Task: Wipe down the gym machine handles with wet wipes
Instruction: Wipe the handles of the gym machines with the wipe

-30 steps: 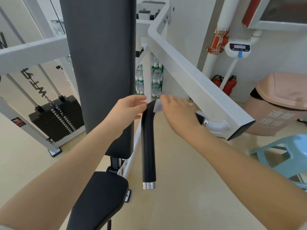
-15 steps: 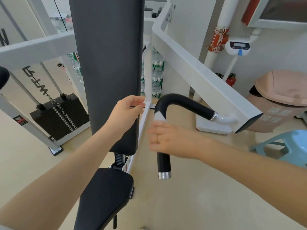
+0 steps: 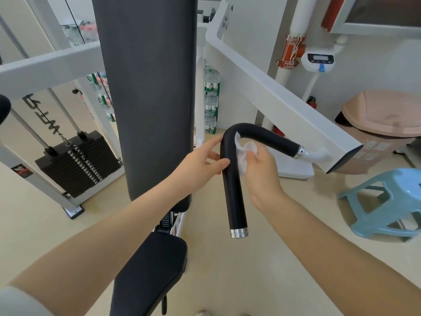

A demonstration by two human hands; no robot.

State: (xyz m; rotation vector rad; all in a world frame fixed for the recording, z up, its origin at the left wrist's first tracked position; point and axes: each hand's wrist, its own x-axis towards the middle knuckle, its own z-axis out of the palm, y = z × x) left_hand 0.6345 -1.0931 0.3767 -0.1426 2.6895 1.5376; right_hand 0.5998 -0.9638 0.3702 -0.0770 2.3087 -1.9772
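Two hands, wet wipe on handle

A bent handle juts from the machine arm at centre, a left hand on its left, a right hand pressing a wet wipe on its right. The backrest stands left, a stool right, a bin beyond.
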